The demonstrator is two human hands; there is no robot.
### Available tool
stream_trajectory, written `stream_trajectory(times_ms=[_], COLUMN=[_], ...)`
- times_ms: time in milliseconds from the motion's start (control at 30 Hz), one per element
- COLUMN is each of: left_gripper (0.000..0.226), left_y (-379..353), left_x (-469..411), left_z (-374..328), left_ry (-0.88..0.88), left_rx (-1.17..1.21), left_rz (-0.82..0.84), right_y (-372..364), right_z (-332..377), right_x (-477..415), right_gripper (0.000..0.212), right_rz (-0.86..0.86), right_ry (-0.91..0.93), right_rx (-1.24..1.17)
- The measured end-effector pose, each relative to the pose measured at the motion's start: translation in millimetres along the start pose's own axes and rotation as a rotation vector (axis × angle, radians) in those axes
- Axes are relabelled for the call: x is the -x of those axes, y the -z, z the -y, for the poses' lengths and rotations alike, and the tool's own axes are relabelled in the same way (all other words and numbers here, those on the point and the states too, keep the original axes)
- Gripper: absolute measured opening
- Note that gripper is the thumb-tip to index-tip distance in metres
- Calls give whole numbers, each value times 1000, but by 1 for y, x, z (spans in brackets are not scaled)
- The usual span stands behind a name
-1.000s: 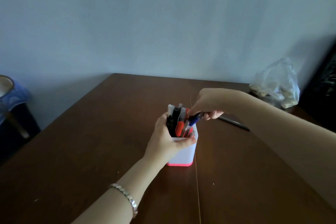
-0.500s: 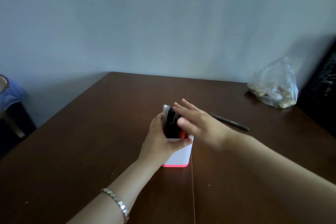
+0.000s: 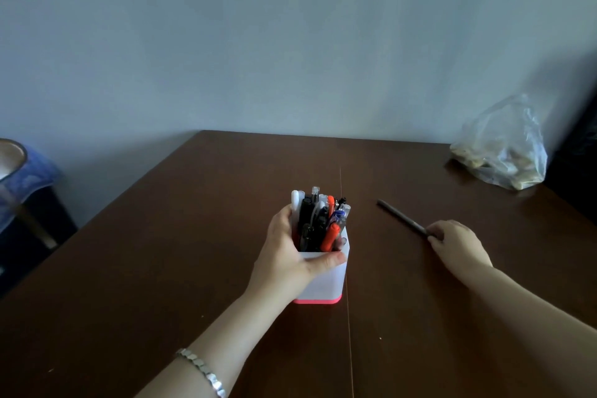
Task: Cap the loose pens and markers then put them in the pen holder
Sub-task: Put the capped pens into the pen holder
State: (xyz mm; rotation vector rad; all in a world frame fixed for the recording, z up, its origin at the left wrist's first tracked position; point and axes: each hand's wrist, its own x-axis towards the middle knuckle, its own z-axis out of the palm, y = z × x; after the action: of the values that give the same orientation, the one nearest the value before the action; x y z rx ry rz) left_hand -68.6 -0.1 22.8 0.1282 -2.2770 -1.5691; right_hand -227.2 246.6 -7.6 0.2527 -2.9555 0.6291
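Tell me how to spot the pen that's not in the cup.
On the brown table, find the white pen holder with a pink base, held by the left hand. Right of it, a thin dark pen lies flat on the wood, its near end gripped by the right hand. The other pens all stand in the holder.
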Motion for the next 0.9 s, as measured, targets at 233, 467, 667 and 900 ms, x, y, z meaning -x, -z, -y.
stream_trajectory(times_ms=[233, 467, 667, 900], left_gripper=[65, 76, 78, 70], left_y=[1, -2, -3, -3], left_x=[0, 1, 1, -1], left_z=[1, 4, 4, 3], left_ry=[3, 9, 10, -15], left_rx=[-16, -4, 3, 5], left_rz=[10, -6, 13, 8], right_y=[55, 129, 91, 43], right_z=[58, 133, 165, 163], right_x=[34, 78, 70, 81], right_gripper=[13, 15, 22, 29], right_rz=[-136, -254, -207, -183], right_ry=[94, 459, 480, 607], right_rx=[-716, -1043, -811, -310])
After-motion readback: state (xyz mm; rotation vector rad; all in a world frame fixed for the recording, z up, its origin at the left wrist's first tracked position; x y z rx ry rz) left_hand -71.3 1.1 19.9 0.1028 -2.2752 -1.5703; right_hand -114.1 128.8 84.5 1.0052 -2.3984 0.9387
